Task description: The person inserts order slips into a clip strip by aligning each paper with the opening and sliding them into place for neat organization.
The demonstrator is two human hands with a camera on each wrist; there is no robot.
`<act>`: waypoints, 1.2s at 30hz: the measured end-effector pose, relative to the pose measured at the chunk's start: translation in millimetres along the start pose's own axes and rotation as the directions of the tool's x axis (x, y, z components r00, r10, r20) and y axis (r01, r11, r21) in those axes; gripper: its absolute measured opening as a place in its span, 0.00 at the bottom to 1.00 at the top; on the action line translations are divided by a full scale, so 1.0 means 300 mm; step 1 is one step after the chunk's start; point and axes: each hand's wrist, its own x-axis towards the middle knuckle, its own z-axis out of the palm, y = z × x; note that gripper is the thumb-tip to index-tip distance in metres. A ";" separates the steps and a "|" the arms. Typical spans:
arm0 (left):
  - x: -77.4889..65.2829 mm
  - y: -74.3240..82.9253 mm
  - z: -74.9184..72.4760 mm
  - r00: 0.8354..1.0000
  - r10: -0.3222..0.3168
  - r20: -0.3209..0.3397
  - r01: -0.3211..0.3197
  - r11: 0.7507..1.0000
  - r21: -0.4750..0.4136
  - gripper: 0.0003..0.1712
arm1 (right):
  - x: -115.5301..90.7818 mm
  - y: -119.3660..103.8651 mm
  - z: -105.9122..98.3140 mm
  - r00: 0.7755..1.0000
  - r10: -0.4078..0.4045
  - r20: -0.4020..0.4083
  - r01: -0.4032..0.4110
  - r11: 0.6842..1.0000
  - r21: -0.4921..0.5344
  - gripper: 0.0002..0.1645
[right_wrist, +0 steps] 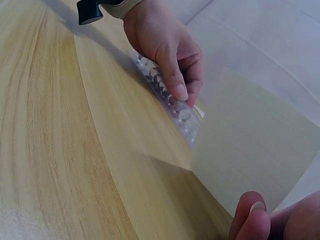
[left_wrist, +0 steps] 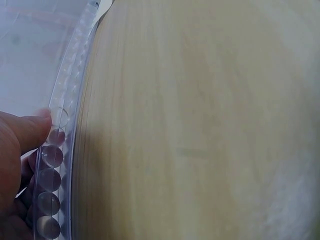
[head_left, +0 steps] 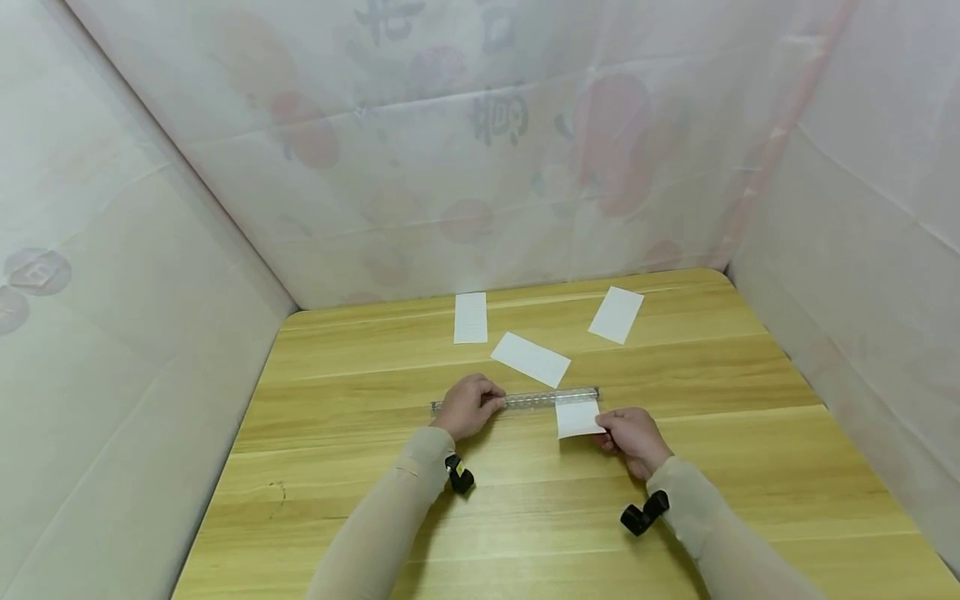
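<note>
A clear plastic ticket rail (head_left: 531, 401) lies lengthwise on the wooden table, with a row of round clear balls (left_wrist: 48, 204) inside it. My left hand (head_left: 467, 407) holds the rail near its left end, thumb on the near side by the balls. Between thumb and fingers, my right hand (head_left: 633, 437) pinches the lower right corner of a white paper slip (head_left: 577, 421). The slip's upper edge meets the rail toward its right end. In the right wrist view the slip (right_wrist: 257, 145) stands tilted up from the table, its lower corner in my fingertips.
Three more white slips lie behind the rail: one at the back left (head_left: 471, 318), an angled slip (head_left: 531, 359) close behind the rail, and another slip (head_left: 617, 315) at the back right. Pale printed sheeting (head_left: 465, 167) walls the table (head_left: 337, 500) at the back and both sides.
</note>
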 end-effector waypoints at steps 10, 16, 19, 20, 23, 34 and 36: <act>-0.003 -0.011 0.008 1.000 0.003 -0.005 -0.003 1.000 -0.002 0.09 | 0.003 0.011 -0.004 1.000 -0.016 -0.005 0.016 1.000 0.003 0.15; -0.005 -0.008 0.008 1.000 -0.001 -0.009 0.001 1.000 -0.005 0.08 | 0.002 0.010 -0.007 1.000 -0.014 -0.010 0.014 1.000 0.018 0.16; -0.004 -0.009 0.008 1.000 0.002 -0.011 -0.002 1.000 -0.005 0.09 | 0.002 0.008 -0.008 1.000 -0.013 -0.011 0.013 1.000 0.020 0.16; -0.004 -0.009 0.008 1.000 0.003 -0.011 -0.003 1.000 -0.003 0.09 | 0.002 0.007 -0.008 1.000 -0.012 -0.012 0.012 1.000 0.022 0.16; -0.003 -0.011 0.009 1.000 0.004 -0.010 -0.004 1.000 -0.003 0.09 | 0.002 0.006 -0.008 1.000 -0.019 -0.011 0.019 1.000 0.010 0.17; 0.001 -0.017 0.013 1.000 0.006 -0.006 -0.006 1.000 0.014 0.09 | -0.001 0.007 -0.010 1.000 -0.022 -0.015 0.022 1.000 0.013 0.19; 0.001 -0.018 0.014 1.000 0.006 -0.004 -0.006 1.000 0.019 0.09 | -0.003 0.006 -0.009 1.000 -0.016 -0.023 0.016 1.000 0.016 0.19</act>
